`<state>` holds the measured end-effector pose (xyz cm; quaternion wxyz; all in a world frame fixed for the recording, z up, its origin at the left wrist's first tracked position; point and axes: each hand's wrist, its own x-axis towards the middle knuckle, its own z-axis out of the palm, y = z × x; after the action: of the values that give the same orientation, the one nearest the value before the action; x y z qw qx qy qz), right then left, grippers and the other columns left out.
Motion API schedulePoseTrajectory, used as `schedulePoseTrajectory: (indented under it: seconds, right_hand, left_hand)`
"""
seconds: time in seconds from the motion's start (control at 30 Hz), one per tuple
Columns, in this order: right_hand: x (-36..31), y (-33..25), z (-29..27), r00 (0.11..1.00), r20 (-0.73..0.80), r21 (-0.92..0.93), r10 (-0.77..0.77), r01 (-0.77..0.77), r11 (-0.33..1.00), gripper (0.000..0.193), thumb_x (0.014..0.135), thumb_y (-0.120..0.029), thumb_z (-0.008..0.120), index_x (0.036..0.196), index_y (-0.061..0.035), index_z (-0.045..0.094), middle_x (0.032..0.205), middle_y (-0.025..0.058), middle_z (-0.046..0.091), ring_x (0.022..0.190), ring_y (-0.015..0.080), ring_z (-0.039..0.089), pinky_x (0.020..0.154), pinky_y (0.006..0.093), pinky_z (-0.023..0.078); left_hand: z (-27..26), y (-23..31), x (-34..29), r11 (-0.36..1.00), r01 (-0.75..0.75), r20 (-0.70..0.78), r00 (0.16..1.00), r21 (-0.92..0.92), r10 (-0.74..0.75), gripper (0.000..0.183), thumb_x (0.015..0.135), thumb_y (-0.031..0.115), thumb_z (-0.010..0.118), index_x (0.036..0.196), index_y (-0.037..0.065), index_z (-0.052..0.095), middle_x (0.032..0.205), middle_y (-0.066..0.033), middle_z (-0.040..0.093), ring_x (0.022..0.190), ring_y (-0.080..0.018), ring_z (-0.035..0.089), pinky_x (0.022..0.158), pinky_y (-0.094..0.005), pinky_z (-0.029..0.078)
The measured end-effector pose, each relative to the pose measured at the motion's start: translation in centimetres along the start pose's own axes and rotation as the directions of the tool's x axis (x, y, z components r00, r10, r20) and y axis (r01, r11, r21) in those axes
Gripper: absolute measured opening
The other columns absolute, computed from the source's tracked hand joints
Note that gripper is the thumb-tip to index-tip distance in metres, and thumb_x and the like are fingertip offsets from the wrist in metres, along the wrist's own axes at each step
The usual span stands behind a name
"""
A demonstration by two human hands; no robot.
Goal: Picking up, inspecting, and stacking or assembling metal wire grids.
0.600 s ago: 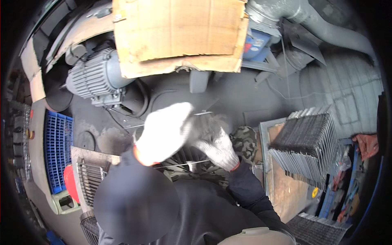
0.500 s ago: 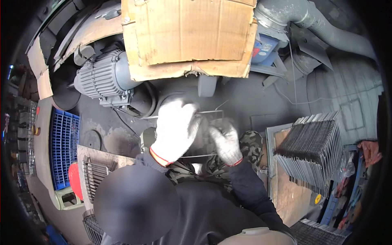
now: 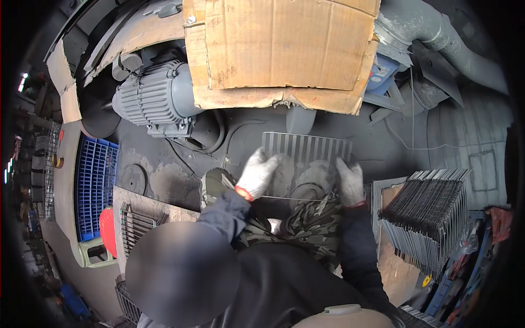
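Right hand (image 3: 351, 181) farther from left hand (image 3: 259, 174), rack (image 3: 307, 146) partly blurred

Counted two gloved hands: one left hand (image 3: 260, 174), one right hand (image 3: 350, 183). They had one barred panel (image 3: 306, 147). The large panel stack (image 3: 426, 213) was packed too tightly to tally. Motors: one grey motor (image 3: 153, 101) showed. Also noted one ribbed duct (image 3: 465, 60), one blue crate (image 3: 97, 186), one red disc (image 3: 106, 232).
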<state>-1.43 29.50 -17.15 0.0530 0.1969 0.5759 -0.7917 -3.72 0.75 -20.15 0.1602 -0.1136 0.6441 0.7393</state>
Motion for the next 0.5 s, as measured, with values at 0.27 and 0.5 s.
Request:
schedulePoseTrajectory:
  seconds: [0.27,0.5]
  right_hand:
    - [0.1,2.2,3.7,1.000,0.023,-0.106,0.005,-0.002,0.994,0.021,0.105,-0.018,0.073,0.116,-0.0010,0.074,0.089,0.0041,0.077,0.070,0.0133,0.071,0.062,0.0282,0.056]
    - [-0.3,-1.7,1.6,0.997,-0.073,-0.165,-0.025,0.013,0.986,0.017,0.104,-0.021,0.069,0.105,-0.0034,0.072,0.083,0.0012,0.071,0.062,0.0109,0.064,0.051,0.0275,0.048]
  left_hand:
    - [-4.1,1.6,-0.6,0.995,0.060,-0.043,0.997,-0.081,-0.063,0.032,0.106,0.016,0.070,0.132,0.000,0.059,0.103,-0.0093,0.071,0.080,-0.0163,0.069,0.068,-0.0318,0.059]
    - [0.2,0.1,0.2,0.999,0.005,0.035,0.999,0.032,-0.006,0.041,0.106,0.022,0.071,0.136,-0.003,0.059,0.108,-0.0090,0.072,0.088,-0.0156,0.067,0.078,-0.0325,0.058]
